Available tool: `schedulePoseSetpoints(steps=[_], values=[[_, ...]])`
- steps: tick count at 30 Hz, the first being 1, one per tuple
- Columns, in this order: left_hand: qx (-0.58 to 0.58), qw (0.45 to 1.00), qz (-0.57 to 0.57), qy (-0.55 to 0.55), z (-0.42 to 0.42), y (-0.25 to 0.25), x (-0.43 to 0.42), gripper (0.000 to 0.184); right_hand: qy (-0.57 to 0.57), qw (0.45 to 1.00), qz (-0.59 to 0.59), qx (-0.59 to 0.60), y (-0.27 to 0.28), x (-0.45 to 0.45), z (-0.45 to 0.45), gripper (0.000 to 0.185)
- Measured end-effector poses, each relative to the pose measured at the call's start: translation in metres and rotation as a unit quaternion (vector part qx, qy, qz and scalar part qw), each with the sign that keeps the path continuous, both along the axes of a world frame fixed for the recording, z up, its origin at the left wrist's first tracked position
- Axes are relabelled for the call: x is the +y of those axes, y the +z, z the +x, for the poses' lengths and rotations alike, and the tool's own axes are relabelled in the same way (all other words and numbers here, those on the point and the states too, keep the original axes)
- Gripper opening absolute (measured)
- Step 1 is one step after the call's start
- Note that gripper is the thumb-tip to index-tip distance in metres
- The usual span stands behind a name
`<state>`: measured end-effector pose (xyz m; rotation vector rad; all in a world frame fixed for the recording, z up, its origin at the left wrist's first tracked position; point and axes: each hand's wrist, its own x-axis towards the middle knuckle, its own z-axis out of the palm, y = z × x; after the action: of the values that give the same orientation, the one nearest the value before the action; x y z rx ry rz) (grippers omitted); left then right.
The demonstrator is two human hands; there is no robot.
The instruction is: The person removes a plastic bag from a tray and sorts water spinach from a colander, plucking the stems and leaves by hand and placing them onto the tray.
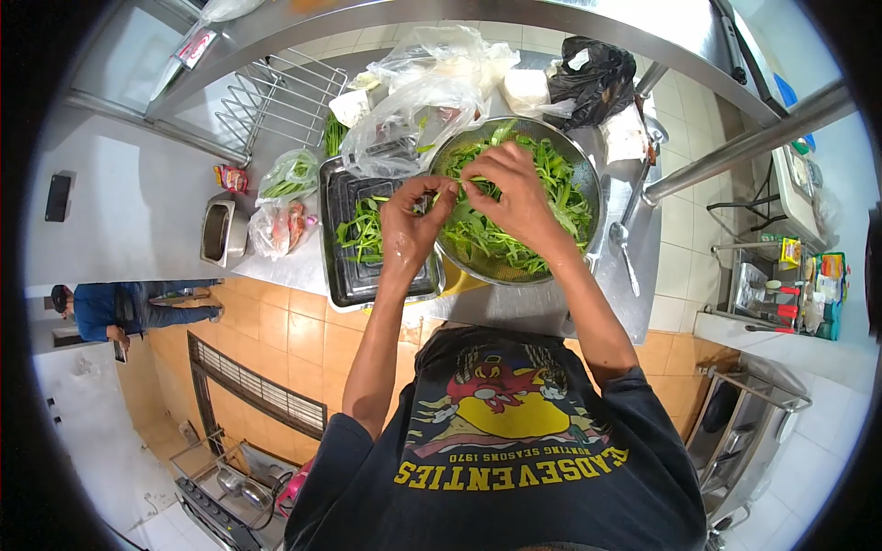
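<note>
My left hand point(413, 225) and my right hand point(516, 197) meet above the near-left side of a metal colander point(595, 216). Fingers of both hands are pinched close together on a green vegetable stem, mostly hidden by the fingertips. Leafy greens point(565, 193) with long narrow leaves heap inside the colander, under my right hand. Left of it, partly beneath my left wrist, is a black tray point(333, 197) holding a smaller bunch of green stems point(363, 230). My left hand looks wet.
Clear plastic bags point(427, 87) and a black bag point(593, 83) lie behind the colander. A spoon point(625, 257) rests at right. Bagged vegetables point(289, 174), a metal container point(220, 230) and a wire rack point(285, 92) stand left. A person point(110, 308) stands far left.
</note>
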<state>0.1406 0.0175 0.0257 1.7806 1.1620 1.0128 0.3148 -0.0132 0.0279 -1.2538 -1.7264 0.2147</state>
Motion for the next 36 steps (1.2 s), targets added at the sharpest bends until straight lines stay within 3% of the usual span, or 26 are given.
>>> schedulePoseSetpoints(steps=[8,12,15,19,21,23,30,35,36], values=[[-0.200,0.961,-0.181,-0.060,-0.002,-0.008,-0.002,0.011,0.025,0.984,-0.056,0.168,-0.013,-0.004,-0.011,0.015],[-0.244,0.943,-0.221,-0.048,-0.001,-0.009,-0.005,0.012,0.046,0.955,-0.093,0.277,-0.021,-0.004,-0.020,0.009],[-0.267,0.931,-0.247,-0.028,-0.007,-0.009,-0.004,0.016,0.041,0.858,-0.163,0.486,-0.020,-0.007,-0.021,0.002],[-0.269,0.930,-0.247,0.025,-0.037,-0.012,0.000,0.021,0.034,0.909,-0.171,0.380,-0.006,-0.003,-0.005,0.011],[-0.239,0.942,-0.230,0.055,-0.053,-0.010,-0.003,0.022,0.038,0.960,-0.114,0.251,-0.013,0.007,-0.003,0.014],[-0.291,0.927,-0.228,0.070,-0.071,-0.009,-0.005,0.020,0.034,0.985,-0.080,0.147,-0.016,0.016,-0.008,0.014],[-0.304,0.920,-0.216,0.119,-0.113,-0.016,-0.004,0.024,0.086,0.990,-0.058,0.091,-0.020,0.051,-0.059,0.018],[-0.228,0.943,-0.205,0.130,-0.107,-0.016,-0.007,0.025,0.088,0.991,-0.037,0.092,-0.016,0.056,-0.069,0.020],[-0.214,0.947,-0.204,0.122,-0.101,-0.010,-0.009,0.025,0.102,0.989,-0.081,0.076,-0.005,0.049,-0.065,0.021]])
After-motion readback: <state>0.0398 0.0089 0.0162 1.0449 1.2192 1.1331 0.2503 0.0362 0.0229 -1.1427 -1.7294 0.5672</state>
